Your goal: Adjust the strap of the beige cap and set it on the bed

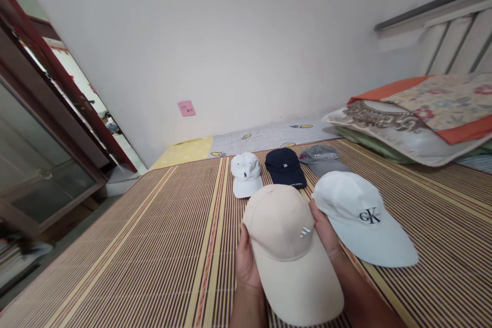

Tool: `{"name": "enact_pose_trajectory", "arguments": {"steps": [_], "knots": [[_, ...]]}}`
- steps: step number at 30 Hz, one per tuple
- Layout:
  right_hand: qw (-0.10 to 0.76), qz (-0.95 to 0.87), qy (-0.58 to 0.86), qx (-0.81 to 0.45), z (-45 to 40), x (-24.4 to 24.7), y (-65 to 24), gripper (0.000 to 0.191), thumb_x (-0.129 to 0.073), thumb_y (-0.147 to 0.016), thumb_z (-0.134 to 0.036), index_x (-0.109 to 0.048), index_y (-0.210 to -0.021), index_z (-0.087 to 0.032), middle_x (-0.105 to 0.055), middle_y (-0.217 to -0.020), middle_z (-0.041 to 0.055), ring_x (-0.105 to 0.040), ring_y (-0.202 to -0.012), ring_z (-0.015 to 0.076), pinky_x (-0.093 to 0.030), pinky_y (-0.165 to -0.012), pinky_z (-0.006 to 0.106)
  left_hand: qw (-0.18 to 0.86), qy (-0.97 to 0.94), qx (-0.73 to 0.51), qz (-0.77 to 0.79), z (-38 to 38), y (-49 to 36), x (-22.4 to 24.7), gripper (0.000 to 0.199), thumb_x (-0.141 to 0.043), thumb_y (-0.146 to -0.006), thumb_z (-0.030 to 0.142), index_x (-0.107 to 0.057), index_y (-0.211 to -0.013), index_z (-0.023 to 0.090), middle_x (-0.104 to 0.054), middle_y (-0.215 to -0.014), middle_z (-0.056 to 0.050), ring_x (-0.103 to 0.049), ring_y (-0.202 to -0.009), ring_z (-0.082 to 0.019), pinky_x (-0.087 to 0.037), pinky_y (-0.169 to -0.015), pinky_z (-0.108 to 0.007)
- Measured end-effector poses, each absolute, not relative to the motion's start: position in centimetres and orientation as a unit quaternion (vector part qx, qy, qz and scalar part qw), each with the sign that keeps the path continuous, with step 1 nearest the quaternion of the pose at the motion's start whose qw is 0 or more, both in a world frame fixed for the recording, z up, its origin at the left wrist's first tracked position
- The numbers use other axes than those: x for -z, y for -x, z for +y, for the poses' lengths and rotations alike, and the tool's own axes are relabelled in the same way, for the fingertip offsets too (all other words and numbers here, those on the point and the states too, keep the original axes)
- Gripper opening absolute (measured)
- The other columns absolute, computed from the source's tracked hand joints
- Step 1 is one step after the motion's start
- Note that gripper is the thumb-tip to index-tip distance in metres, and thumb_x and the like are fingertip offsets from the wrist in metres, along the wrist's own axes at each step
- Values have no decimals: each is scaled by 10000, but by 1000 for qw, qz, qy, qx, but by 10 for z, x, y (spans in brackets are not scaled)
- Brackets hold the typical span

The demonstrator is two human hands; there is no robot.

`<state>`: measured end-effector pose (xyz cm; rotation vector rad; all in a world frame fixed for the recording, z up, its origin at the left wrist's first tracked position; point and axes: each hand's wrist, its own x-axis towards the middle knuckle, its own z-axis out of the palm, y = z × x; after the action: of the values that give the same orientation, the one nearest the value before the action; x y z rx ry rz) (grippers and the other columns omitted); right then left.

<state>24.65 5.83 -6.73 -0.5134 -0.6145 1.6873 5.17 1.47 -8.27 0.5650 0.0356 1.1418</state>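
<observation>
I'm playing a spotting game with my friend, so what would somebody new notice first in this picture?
The eye would probably land on the cream fabric baseball cap, held at the bottom middle between the left hand and right hand. Next might come the white cap with black letters, to its right on the brown-and-yellow striped mat. The small pink square of paper also pops out on the pale wall beyond.

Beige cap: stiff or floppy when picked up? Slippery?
The beige cap probably has a stiff brim: it projects without sagging. Its crown looks rounded but is seamed fabric, so likely yields if squeezed. The matte cloth surface suggests little slip.
</observation>
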Motion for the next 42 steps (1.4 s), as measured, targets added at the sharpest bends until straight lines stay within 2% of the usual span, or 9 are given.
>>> {"name": "enact_pose_trajectory", "arguments": {"steps": [4, 9, 13, 18, 23, 27, 31, 34, 42], "knots": [[610, -263, 231, -711, 55, 62, -249, 392, -625, -915, -508, -755, -1241, -332, -791, -1245, 10, -629, -1332, 270, -501, -1085, 464, 782, -256, -568, 24, 18, -41, 87, 537, -273, -1092, 510, -684, -1383, 324, -655, -1455, -3, -236, -1590, -206, -56, -1317, -416], [613, -253, 226, -714, 54, 58, -251, 383, -673, -890, -473, -749, -1253, -375, -800, -1221, -23, -636, -1328, 261, -506, -1096, 429, 791, -256, -554, 22, 19, -43, 87, 568, -281, -1086, 531, -684, -1392, 275, -642, -1471, -42, -298, -1572, -252, -71, -1315, -443], [556, -242, 232, -761, 52, 62, -244, 422, -705, -910, -459, -732, -1293, -285, -816, -1179, 47, -697, -1241, 294, -510, -1093, 472, 807, -264, -527, 32, 21, -41, 85, 560, -297, -1083, 518, -705, -1368, 263, -650, -1461, -52, -314, -1566, -253, -85, -1313, -440], [508, -213, 261, -793, 53, 72, -244, 479, -853, -786, -398, -764, -1215, -206, -833, -1099, 94, -758, -1105, 336, -544, -1057, 494, 823, -261, -502, 57, 25, -34, 83, 571, -302, -1085, 506, -716, -1354, 220, -690, -1409, -78, -413, -1518, -266, -144, -1307, -433], [526, -214, 267, -779, 60, 81, -249, 445, -873, -738, -295, -788, -1162, -192, -841, -1054, 91, -768, -1077, 341, -572, -1029, 483, 812, -282, -509, 43, 31, -32, 81, 561, -270, -1101, 474, -698, -1376, 236, -688, -1408, -56, -431, -1505, -246, -130, -1312, -410], [553, -224, 265, -758, 66, 84, -258, 428, -836, -785, -317, -780, -1198, -223, -844, -1051, 56, -767, -1081, 331, -581, -1023, 484, 793, -281, -538, 48, 47, -31, 89, 512, -291, -1109, 418, -669, -1407, 246, -675, -1428, -50, -396, -1525, -231, -132, -1317, -426], [576, -236, 263, -738, 71, 83, -268, 470, -858, -765, -358, -777, -1217, -256, -841, -1069, 36, -758, -1103, 347, -590, -1013, 480, 785, -253, -557, 94, 66, -33, 103, 467, -352, -1099, 369, -623, -1455, 234, -694, -1405, -66, -450, -1495, -246, -189, -1312, -458], [584, -240, 265, -729, 75, 84, -273, 500, -875, -741, -348, -776, -1224, -264, -837, -1089, 36, -748, -1131, 357, -596, -1010, 479, 782, -216, -571, 124, 76, -38, 111, 404, -418, -1086, 314, -694, -1367, 221, -724, -1370, -58, -492, -1469, -250, -244, -1300, -456], [598, -235, 283, -712, 94, 98, -286, 399, -858, -751, -242, -795, -1145, -229, -839, -1078, 48, -750, -1137, 327, -587, -1030, 455, 761, -180, -600, 167, 90, -47, 128, 331, -532, -1044, 243, -719, -1311, 185, -766, -1298, -89, -575, -1399, -263, -330, -1266, -439]]}}
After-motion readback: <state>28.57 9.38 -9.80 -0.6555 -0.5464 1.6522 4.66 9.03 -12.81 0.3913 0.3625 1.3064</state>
